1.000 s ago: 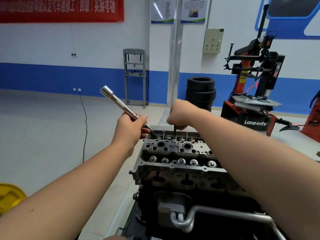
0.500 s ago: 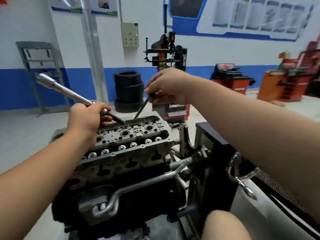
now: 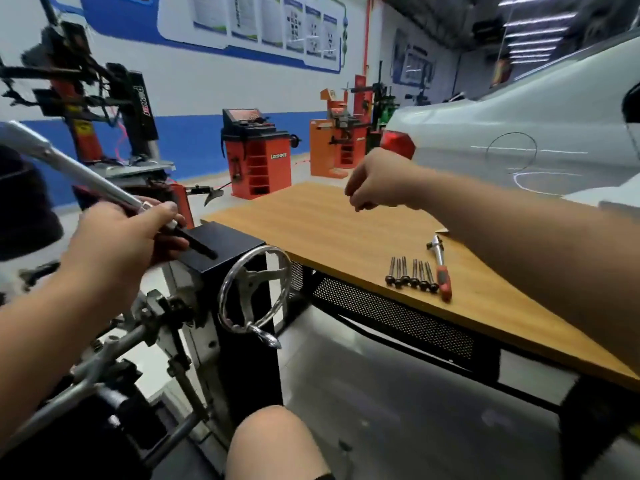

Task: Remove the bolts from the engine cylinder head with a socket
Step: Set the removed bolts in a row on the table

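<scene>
Gripping a long silver socket wrench (image 3: 69, 171) at left of frame, the left hand (image 3: 117, 244) curls round its shaft. The right hand (image 3: 377, 181), upper centre, hovers over the wooden table (image 3: 311, 220) with fingers curled, perhaps pinching a bolt, too blurred to tell. Removed bolts (image 3: 410, 275) lie in a row beside a red-handled ratchet (image 3: 440, 268), lower right.

Your head camera looks forward and down from close behind your arms, facing the bench (image 3: 346, 230) and workshop beyond.
</scene>
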{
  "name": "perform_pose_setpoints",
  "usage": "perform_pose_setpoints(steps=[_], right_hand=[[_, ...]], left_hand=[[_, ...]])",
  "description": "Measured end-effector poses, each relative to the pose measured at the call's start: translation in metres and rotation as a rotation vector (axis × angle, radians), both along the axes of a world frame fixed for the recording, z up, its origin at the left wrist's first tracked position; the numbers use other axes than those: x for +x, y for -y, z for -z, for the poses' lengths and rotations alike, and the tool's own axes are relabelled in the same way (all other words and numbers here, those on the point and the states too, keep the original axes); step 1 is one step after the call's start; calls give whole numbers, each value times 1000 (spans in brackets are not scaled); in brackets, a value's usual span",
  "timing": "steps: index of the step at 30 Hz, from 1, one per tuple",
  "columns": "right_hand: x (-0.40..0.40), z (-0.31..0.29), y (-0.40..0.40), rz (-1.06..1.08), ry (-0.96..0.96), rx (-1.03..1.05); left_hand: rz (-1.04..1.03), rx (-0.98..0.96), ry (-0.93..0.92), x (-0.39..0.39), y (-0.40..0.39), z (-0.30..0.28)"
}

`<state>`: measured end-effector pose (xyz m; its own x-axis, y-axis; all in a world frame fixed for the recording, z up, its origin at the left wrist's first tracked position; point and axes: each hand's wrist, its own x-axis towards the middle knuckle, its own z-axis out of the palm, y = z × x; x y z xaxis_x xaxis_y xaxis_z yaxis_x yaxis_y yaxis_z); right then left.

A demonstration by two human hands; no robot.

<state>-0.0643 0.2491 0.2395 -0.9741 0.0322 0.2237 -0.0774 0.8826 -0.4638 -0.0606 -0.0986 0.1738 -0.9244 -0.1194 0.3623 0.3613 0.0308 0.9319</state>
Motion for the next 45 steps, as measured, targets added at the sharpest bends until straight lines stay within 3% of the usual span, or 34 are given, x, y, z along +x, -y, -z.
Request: perform_pose_setpoints(steps=[3,6,14,21,28,34,36,39,42,45], right_hand=[[-12,46,-31,26,12,306],[-29,91,-45,24,51,468],[-73,152,-50,2,233,586],[-79,167,-54,48,322,658],[-78,132,-63,81,129,528],[-66,112,-40,78,9,267],[-58,109,-16,31,-47,-35],[-34,100,43,-166,71,-656],[-18,97,94,-414,190,-900],[-9,99,125,-354,141,-1188]], left_hand=[[86,2,29,-3,-41,18],[135,-5,58,-8,-64,33],[105,-80,103,-15,-58,52],[48,-99,159,-22,-45,66],[53,-120,191,-34,-52,76],[89,-206,214,-31,-69,86],[98,-315,210,-25,-77,88],[86,-625,133,-13,-92,88],[128,-858,77,-2,-108,89],[159,-866,71,6,-116,93]])
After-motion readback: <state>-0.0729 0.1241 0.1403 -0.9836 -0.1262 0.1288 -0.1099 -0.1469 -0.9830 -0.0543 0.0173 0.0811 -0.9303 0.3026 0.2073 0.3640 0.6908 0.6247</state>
